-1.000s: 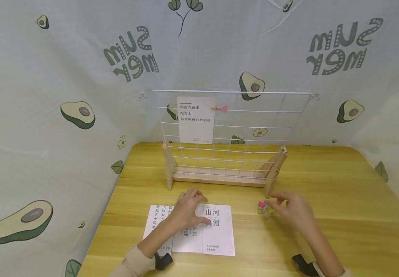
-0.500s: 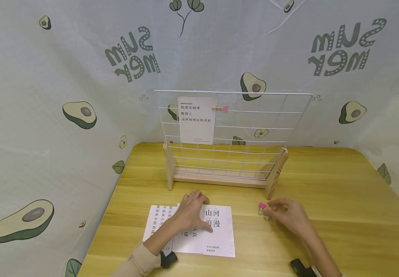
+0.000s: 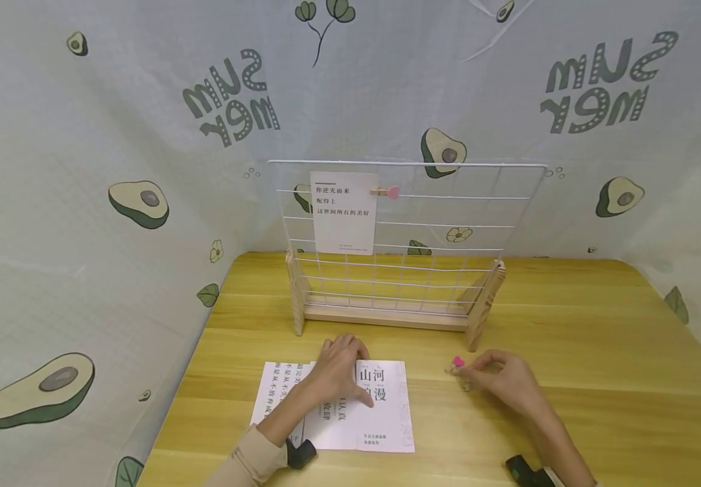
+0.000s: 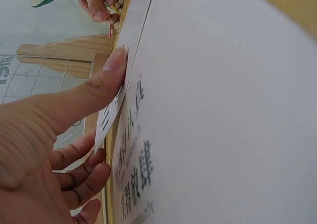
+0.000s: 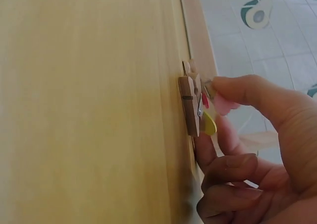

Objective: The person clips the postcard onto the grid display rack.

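Note:
In the head view my left hand (image 3: 336,370) is over the row of printed cards. Its thumb lies on the face of the right-hand card (image 3: 387,423), fingers curled at the far edge; the left wrist view shows that card's corner (image 4: 102,130) raised between thumb and fingers. My right hand (image 3: 505,385) is at a small cluster of wooden clothespins with coloured hearts. Between its thumb and forefinger is a clothespin with a pale pink heart (image 5: 225,105). Against it stand other wooden clothespins (image 5: 188,102), one with a yellow heart (image 5: 210,125). A bright pink heart (image 3: 458,362) shows by the fingertips.
Behind the hands stands a white wire grid rack (image 3: 441,223) on a wooden base (image 3: 387,316). A card (image 3: 344,223) hangs on its left half, held by a pink-heart clothespin (image 3: 391,193). A printed cloth (image 3: 204,155) surrounds the wooden table (image 3: 599,406).
My right hand has closed in on the clothespin cluster, its fingers now covering more of it. My left hand has shifted slightly right along the cards.

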`<state>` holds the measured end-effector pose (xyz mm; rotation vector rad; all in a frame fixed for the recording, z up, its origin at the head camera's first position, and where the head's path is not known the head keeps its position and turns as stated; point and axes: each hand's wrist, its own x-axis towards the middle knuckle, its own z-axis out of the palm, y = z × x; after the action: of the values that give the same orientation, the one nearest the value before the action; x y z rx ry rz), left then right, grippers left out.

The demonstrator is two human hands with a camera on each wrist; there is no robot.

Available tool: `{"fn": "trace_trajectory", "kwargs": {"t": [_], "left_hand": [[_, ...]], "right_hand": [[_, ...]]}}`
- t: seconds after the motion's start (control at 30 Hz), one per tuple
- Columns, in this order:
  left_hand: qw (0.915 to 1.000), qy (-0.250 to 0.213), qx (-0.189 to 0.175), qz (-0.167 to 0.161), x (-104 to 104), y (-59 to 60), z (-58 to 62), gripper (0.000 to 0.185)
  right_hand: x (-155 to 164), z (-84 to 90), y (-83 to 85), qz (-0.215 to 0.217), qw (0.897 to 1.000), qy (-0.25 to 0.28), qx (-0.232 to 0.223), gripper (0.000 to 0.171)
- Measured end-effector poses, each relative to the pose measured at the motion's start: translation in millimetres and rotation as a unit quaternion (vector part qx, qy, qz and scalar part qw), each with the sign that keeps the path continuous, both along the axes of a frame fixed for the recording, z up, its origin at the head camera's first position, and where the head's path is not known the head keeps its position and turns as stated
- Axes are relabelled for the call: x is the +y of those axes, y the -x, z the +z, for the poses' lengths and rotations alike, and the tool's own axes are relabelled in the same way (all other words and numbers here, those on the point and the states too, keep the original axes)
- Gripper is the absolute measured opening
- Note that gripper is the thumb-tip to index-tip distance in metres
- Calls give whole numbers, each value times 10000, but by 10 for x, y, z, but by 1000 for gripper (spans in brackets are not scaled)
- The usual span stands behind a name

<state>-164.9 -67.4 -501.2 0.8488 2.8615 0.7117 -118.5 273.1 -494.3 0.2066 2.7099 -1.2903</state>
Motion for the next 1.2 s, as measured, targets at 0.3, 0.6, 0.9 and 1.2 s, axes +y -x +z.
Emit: {"fn": "trace_trajectory", "kwargs": {"t": [0.3, 0.6, 0.9, 1.2], "left_hand": [[9957, -749, -545, -97, 2, 12, 2, 61], [9803, -1473, -1301, -221, -14, 46, 101, 35], [9806, -1613, -992, -510, -32, 77, 145, 29], [9732, -2070, -852, -533, -8, 117, 209, 26]], "right_hand": [[34, -43, 13, -185, 9998, -98, 36, 36], [69, -66, 8, -164, 9996, 240, -33, 37], [127, -60, -7, -51, 9971, 670, -354, 47], [158, -71, -31, -74, 9911, 1305, -239, 47]]}}
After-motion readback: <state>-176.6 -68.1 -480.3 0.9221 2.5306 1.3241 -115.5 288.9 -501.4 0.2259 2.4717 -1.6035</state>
